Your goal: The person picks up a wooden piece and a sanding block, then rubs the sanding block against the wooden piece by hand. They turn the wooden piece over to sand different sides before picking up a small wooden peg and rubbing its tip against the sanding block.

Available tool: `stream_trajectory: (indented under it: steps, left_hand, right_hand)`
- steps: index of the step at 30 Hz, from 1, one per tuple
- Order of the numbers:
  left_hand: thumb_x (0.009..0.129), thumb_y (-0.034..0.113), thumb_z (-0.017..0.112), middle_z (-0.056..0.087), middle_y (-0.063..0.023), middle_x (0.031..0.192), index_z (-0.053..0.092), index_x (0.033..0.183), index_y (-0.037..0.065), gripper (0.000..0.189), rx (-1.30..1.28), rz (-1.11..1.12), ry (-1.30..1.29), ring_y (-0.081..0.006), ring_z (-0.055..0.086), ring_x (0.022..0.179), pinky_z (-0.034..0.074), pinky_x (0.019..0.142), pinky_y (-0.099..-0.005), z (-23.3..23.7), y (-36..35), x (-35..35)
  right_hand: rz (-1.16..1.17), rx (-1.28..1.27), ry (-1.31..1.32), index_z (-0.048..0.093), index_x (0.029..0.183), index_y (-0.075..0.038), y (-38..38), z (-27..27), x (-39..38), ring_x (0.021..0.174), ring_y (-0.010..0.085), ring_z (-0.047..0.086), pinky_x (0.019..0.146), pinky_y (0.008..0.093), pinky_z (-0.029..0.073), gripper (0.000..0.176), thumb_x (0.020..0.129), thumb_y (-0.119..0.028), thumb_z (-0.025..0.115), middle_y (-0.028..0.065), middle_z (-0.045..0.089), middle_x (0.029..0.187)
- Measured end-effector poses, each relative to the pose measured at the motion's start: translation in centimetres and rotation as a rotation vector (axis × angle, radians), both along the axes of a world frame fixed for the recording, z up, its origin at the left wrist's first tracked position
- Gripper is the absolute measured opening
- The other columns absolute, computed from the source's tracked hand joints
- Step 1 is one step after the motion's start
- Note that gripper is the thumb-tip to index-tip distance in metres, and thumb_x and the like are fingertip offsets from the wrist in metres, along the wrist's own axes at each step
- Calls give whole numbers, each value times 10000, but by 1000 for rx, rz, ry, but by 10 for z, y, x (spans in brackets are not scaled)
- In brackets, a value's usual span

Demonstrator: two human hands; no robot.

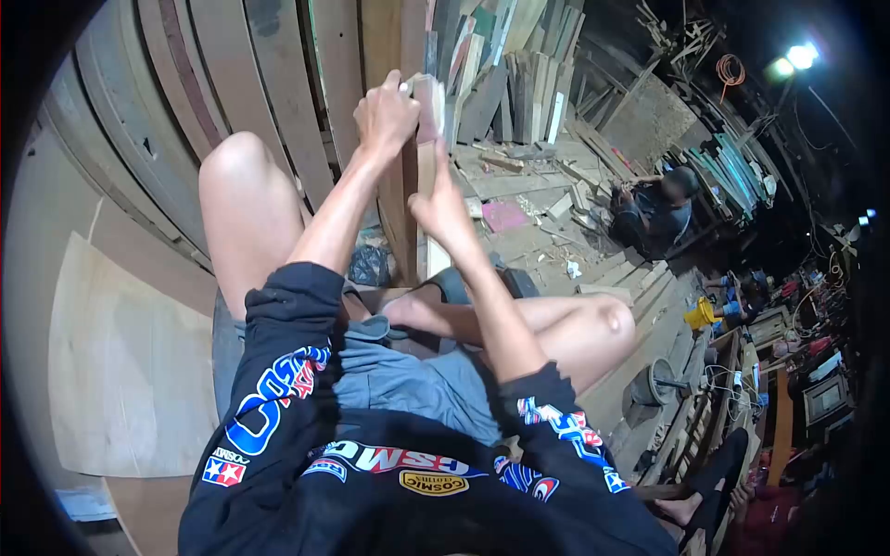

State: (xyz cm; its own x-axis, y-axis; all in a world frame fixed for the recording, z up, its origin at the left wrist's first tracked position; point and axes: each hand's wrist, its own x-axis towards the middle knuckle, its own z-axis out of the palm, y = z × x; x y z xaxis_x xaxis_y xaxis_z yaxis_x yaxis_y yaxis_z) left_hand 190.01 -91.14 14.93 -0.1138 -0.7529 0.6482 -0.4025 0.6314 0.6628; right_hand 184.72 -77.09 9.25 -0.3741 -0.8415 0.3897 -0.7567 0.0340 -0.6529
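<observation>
I sit with my knees apart and a narrow upright wooden board (406, 218) standing between them. My left hand (385, 116) is raised at the board's top end, closed around a small pale block (429, 97) pressed against the wood. My right hand (443, 208) is lower down, its fingers wrapped on the board's edge beside a lighter strip (434, 258). The board's foot is hidden behind my legs, near a dark sandal (454, 283).
Long planks (232, 83) lean along the wall at left, and a pale plywood sheet (120, 371) lies beside me. Offcuts litter the floor ahead. Another person (654, 218) crouches at the back right. Someone's foot (684, 507) and cluttered benches (742, 371) are at the right.
</observation>
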Motion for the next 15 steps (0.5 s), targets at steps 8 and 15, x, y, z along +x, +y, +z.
stream_trajectory:
  steps: [8,15]
  left_hand:
    - [823,161,475,638,-283,896,610,976,35,240,120,-83,113,-476,595,903,454,804,-548,-2,-5,0]
    - [844,168,458,631,-273,878,608,863,16,214,182,-147,201,-466,589,895,433,773,-537,-2,-12,0]
  right_hand:
    - [2,19,23,-5,1499,-151,1,2,2,773,440,639,743,454,505,984,680,-50,532,332,622,862]
    - [-37,123,-57,-5,1495,-132,-6,12,-1,906,482,605,845,474,484,981,675,23,510,358,602,948]
